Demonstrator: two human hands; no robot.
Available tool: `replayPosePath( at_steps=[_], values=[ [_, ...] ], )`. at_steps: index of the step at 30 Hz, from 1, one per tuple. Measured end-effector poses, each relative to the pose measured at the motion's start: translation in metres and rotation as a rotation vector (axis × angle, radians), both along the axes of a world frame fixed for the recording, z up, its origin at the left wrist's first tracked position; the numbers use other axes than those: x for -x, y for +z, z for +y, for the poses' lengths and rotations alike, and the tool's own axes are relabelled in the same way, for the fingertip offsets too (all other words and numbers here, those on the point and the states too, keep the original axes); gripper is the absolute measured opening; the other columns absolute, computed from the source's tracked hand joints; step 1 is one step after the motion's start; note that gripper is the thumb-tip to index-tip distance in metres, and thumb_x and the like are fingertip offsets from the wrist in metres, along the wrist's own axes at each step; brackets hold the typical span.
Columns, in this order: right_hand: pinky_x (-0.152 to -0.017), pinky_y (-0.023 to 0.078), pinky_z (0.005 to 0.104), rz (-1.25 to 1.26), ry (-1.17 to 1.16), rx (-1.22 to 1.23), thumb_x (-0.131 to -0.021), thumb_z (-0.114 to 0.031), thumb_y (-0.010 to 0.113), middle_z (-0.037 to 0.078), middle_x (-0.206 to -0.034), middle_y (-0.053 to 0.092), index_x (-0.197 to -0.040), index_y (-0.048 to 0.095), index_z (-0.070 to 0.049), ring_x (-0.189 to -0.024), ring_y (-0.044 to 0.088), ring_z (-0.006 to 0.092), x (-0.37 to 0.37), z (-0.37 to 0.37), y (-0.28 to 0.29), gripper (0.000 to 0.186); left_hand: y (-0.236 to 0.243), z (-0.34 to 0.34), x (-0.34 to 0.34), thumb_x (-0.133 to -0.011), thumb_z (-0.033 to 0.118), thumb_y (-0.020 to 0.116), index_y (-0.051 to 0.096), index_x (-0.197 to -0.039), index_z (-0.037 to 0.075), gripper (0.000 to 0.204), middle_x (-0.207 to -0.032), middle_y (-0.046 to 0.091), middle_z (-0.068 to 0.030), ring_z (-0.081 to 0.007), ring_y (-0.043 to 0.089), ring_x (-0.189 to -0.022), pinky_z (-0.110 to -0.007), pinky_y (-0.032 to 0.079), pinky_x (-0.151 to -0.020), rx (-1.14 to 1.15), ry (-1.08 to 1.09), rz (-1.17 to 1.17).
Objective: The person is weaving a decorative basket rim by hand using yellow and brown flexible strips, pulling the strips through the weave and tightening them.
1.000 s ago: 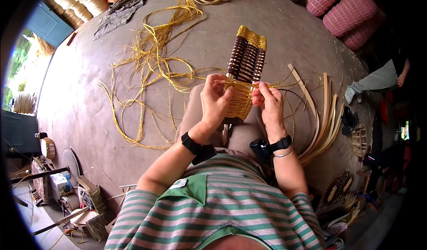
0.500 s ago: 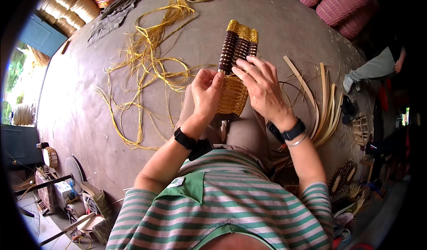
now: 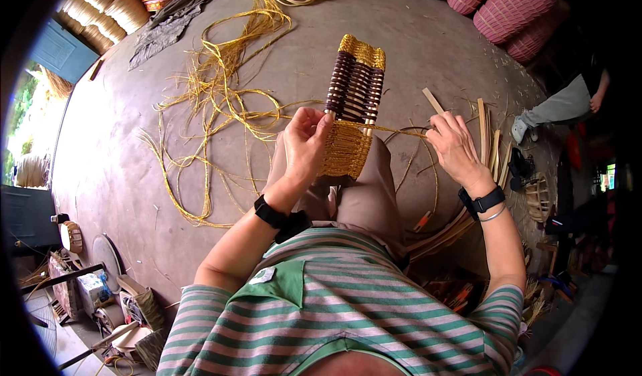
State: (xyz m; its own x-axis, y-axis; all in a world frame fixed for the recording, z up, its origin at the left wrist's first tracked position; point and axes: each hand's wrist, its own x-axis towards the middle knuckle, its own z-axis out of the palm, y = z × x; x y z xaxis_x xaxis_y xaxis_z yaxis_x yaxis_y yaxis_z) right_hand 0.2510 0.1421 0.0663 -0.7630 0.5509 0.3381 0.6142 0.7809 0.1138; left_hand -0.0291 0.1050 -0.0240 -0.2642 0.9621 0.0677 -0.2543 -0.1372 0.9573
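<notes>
A narrow woven strip (image 3: 357,81), gold at both ends with dark brown bands between, stands upright above my lap. Pale rods show at the gap in its weave. My left hand (image 3: 307,139) pinches its left edge, thumb against the rod there. Out to the right, my right hand (image 3: 457,145) is closed on a gold cord (image 3: 401,131), which runs nearly taut from across the strip. The cord's loose tail hangs below in a curve toward the floor.
Tangled gold cord (image 3: 231,105) lies on the floor to the left. Flat pale splints (image 3: 483,132) lie at the right. Pink baskets (image 3: 515,8) stand far right, with another person's leg (image 3: 555,108) below them. Tools and a grinding disc (image 3: 107,259) are at lower left.
My right hand has left the strip's right edge and moved right and down, drawing the gold cord out sideways. My left hand stays on the strip, which has shifted slightly down.
</notes>
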Motion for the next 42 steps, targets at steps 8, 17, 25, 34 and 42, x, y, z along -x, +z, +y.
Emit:
replayPosePath(
  at_steps=[8,17,25,34,42],
  values=[
    [-0.049,0.049,0.0192,1.008,-0.206,0.822,-0.093,-0.015,0.054,0.004,-0.067,0.064,-0.088,0.063,0.001,-0.056,0.062,0.007,0.042,0.006,0.003,0.019,0.013,-0.01,-0.002,-0.085,0.009,0.065,0.051,-0.092,-0.004,0.02,-0.073,0.059,-0.0044,-0.0057,0.052,-0.067,-0.023,0.045,-0.058,-0.07,0.063,0.275],
    [-0.058,0.056,0.0257,1.232,-0.041,0.537,-0.091,-0.006,0.056,0.007,-0.078,0.062,-0.086,0.059,0.004,-0.067,0.067,0.0154,0.128,-0.017,-0.028,0.011,0.018,-0.013,-0.004,-0.082,0.003,0.064,0.048,-0.089,-0.001,0.018,-0.069,0.06,-0.0079,-0.0104,0.057,-0.059,-0.025,0.046,-0.054,-0.074,0.132,0.393],
    [-0.059,0.055,0.0284,1.06,-0.006,0.36,-0.089,-0.001,0.056,0.01,-0.079,0.061,-0.089,0.058,0.003,-0.067,0.066,0.0195,0.134,-0.016,-0.049,0.004,0.019,-0.014,-0.007,-0.083,0.004,0.064,0.048,-0.089,-0.002,0.018,-0.068,0.062,-0.0097,-0.0119,0.059,-0.057,-0.026,0.046,-0.052,-0.055,0.138,0.373],
    [-0.065,0.054,0.0347,0.837,0.119,0.153,-0.08,0.005,0.061,0.014,-0.088,0.062,-0.099,0.059,0.001,-0.075,0.064,0.0291,0.129,-0.013,-0.043,0.019,0.029,-0.018,-0.008,-0.085,0.008,0.064,0.053,-0.098,-0.002,0.02,-0.074,0.062,-0.0048,-0.0068,0.058,-0.067,-0.023,0.048,-0.06,0.008,0.129,0.403],
    [-0.065,0.055,0.0364,0.74,0.163,0.042,-0.08,0.004,0.061,0.014,-0.091,0.061,-0.101,0.06,0.001,-0.076,0.064,0.0308,0.125,-0.015,-0.046,0.022,0.024,-0.02,-0.005,-0.082,0.013,0.066,0.051,-0.103,-0.004,0.03,-0.078,0.063,-0.006,-0.0096,0.059,-0.069,-0.025,0.049,-0.063,0.016,0.098,0.478]
  ],
)
